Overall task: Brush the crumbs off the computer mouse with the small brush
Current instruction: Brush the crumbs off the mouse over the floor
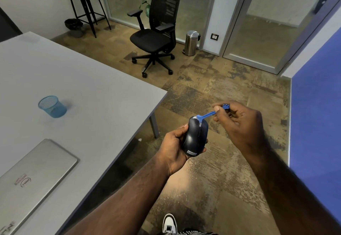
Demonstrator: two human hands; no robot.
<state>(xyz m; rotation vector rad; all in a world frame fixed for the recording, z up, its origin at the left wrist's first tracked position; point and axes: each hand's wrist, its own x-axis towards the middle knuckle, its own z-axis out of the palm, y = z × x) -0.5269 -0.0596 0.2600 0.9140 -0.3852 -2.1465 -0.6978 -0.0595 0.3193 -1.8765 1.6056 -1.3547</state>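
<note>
A dark navy computer mouse (195,137) is held in the air beyond the table's corner, above the floor, with my left hand (172,149) gripping it from the left and below. My right hand (238,122) pinches the handle of a small blue brush (208,114). The brush's pale bristle tip rests on the mouse's far end, near the wheel groove. The rear of the handle sticks out between my right thumb and fingers. No crumbs are distinct at this size.
A grey table (96,94) lies to the left, bearing a blue mesh cup (51,106) and a closed silver laptop (31,177). A black office chair (156,32), a steel bin (191,43) and a stool (84,4) stand farther off. A blue panel (317,124) rises at the right.
</note>
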